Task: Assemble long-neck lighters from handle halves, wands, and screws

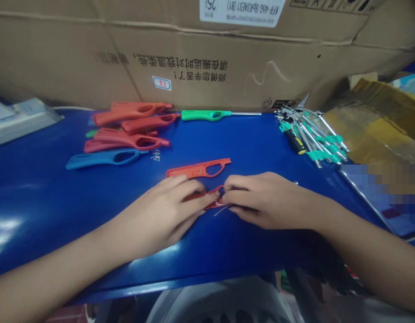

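My left hand (175,204) is closed on a red lighter shell half (212,205) lying low over the blue table. Pinched fingers of my right hand (252,197) meet the shell's other end, and a thin dark tube or wire (221,211) sticks out beneath them. What else those fingers hold is hidden. Just behind both hands lies a second shell half (195,170), orange-red, with its inner side up and a finger loop at its right end.
Several red, orange and blue lighter shells (126,140) are piled at the left. A green lighter (205,115) with a metal rod lies at the back. Metal tubes with green parts (316,137) and a black-yellow screwdriver (296,142) are at right. A cardboard box (126,40) walls the back.
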